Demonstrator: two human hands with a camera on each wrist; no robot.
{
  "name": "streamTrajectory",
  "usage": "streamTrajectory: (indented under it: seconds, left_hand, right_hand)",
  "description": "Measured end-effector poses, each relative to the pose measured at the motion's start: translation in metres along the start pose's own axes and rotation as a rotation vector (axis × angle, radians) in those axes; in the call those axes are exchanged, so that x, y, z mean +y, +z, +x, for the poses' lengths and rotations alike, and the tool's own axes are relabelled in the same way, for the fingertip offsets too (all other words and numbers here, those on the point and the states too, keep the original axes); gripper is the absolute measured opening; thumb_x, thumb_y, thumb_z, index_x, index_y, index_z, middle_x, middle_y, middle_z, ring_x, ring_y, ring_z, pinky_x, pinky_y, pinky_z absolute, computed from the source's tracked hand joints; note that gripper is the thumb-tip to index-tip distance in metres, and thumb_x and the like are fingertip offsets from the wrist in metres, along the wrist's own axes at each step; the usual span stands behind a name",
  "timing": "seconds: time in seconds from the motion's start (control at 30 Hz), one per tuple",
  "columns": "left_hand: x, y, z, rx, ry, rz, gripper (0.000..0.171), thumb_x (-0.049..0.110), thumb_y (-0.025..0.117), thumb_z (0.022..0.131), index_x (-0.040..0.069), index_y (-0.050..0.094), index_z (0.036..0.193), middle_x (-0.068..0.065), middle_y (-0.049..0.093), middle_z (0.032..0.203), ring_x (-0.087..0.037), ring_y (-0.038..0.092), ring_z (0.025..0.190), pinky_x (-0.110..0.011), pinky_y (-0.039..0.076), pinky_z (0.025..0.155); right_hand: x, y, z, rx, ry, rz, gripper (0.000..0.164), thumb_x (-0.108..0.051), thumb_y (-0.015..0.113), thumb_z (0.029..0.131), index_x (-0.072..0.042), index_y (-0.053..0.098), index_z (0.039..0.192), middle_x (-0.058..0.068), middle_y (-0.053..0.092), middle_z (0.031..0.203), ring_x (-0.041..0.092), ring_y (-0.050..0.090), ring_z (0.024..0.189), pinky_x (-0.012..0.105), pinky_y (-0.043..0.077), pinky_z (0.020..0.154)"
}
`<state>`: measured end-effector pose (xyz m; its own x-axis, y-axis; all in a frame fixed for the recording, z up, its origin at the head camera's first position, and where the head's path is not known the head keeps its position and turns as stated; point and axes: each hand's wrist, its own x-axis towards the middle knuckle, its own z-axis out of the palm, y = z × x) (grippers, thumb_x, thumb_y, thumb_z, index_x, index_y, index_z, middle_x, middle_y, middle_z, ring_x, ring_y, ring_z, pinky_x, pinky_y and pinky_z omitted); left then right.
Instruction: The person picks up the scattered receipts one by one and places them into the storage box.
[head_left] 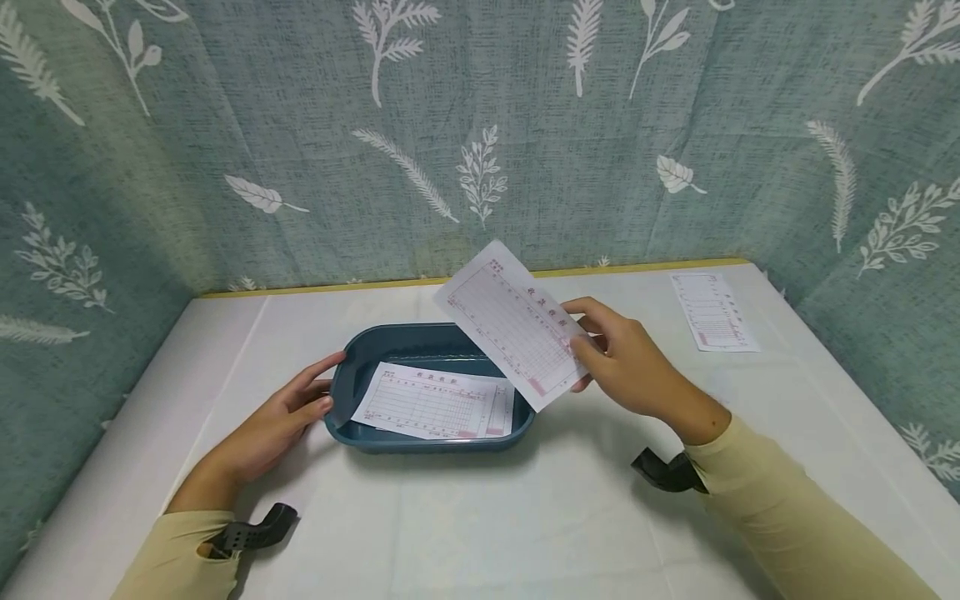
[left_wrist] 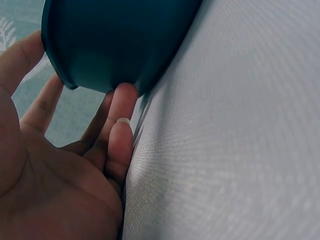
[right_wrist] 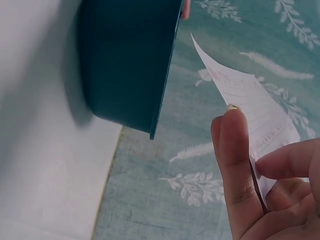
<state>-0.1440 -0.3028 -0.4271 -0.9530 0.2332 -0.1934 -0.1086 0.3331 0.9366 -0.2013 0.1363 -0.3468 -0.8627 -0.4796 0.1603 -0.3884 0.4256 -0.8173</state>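
A dark blue plastic basin [head_left: 431, 446] stands on the white-covered table, with printed receipt slips [head_left: 427, 404] lying overlapped inside it. My left hand [head_left: 273, 421] touches the basin's left end, fingertips spread along its rim and outer wall. In the left wrist view, those fingers [left_wrist: 124, 102] are against the outside of the wall. With thumb and fingers my right hand [head_left: 626, 358] pinches one receipt slip [head_left: 517, 325] by its right end. That slip is tilted over the basin's right part and hides some of its rim. The right wrist view shows the held slip [right_wrist: 255, 105] slightly bent.
Another receipt slip [head_left: 716, 312] lies flat at the table's far right. Behind the table's yellow back edge [head_left: 315, 289] hangs a green leaf-patterned cloth [head_left: 300, 125], which also covers both sides. Black wrist straps [head_left: 262, 527] sit at both sleeve cuffs.
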Motion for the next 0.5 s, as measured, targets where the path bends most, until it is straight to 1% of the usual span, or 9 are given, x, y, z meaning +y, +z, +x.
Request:
streamTrajectory:
  seconds: [0.1, 0.23, 0.27, 0.37, 0.47, 0.5]
  left_hand:
    - [-0.001, 0.000, 0.000, 0.000, 0.002, -0.002, 0.064, 0.026, 0.051, 0.105, 0.030, 0.019, 0.160, -0.030, 0.024, 0.157, -0.045, 0.021, 0.146, -0.071, 0.009, 0.114]
    - [0.000, -0.002, -0.001, 0.002, 0.006, 0.009, 0.064, 0.027, 0.051, 0.105, 0.032, 0.019, 0.160, -0.029, 0.025, 0.156, -0.045, 0.023, 0.144, -0.071, 0.011, 0.114]
    - [0.000, -0.002, -0.001, 0.002, 0.006, 0.021, 0.063, 0.027, 0.050, 0.105, 0.032, 0.019, 0.160, -0.028, 0.027, 0.155, -0.043, 0.024, 0.144, -0.069, 0.014, 0.115]
    - [0.000, -0.002, -0.001, -0.004, 0.017, 0.037, 0.063, 0.027, 0.050, 0.106, 0.032, 0.019, 0.160, -0.027, 0.028, 0.155, -0.042, 0.025, 0.143, -0.066, 0.018, 0.114]
    - [-0.001, -0.001, -0.001, -0.004, 0.008, 0.053, 0.063, 0.030, 0.050, 0.105, 0.033, 0.019, 0.160, -0.027, 0.028, 0.156, -0.042, 0.026, 0.144, -0.066, 0.018, 0.114]
    - [-0.001, 0.000, -0.001, -0.003, 0.007, 0.047, 0.063, 0.030, 0.051, 0.105, 0.033, 0.019, 0.160, -0.028, 0.028, 0.156, -0.043, 0.025, 0.144, -0.068, 0.016, 0.114]
  right_hand:
    - [-0.003, -0.001, 0.008, -0.006, 0.001, -0.012, 0.038, -0.001, 0.046, 0.101, -0.009, 0.051, 0.138, 0.017, 0.069, 0.110, 0.018, 0.070, 0.075, 0.029, 0.058, 0.060]
    - [-0.009, 0.002, 0.022, -0.019, -0.005, -0.014, 0.035, -0.002, 0.048, 0.101, -0.011, 0.056, 0.134, 0.015, 0.070, 0.113, 0.019, 0.071, 0.077, 0.029, 0.058, 0.060]
    - [-0.011, 0.004, 0.025, -0.024, -0.007, -0.011, 0.034, -0.003, 0.048, 0.101, -0.011, 0.057, 0.133, 0.015, 0.070, 0.113, 0.019, 0.071, 0.078, 0.029, 0.058, 0.060]
    - [-0.015, 0.009, 0.033, -0.037, -0.012, -0.005, 0.032, -0.003, 0.048, 0.101, -0.010, 0.060, 0.129, 0.014, 0.071, 0.115, 0.019, 0.071, 0.078, 0.030, 0.058, 0.059]
    - [-0.017, 0.015, 0.039, -0.046, -0.021, -0.008, 0.030, -0.002, 0.048, 0.100, -0.009, 0.061, 0.127, 0.014, 0.071, 0.114, 0.018, 0.072, 0.078, 0.030, 0.058, 0.059]
    - [-0.017, 0.016, 0.041, -0.046, -0.026, -0.013, 0.030, -0.002, 0.048, 0.100, -0.009, 0.062, 0.126, 0.014, 0.071, 0.114, 0.018, 0.072, 0.078, 0.031, 0.058, 0.059]
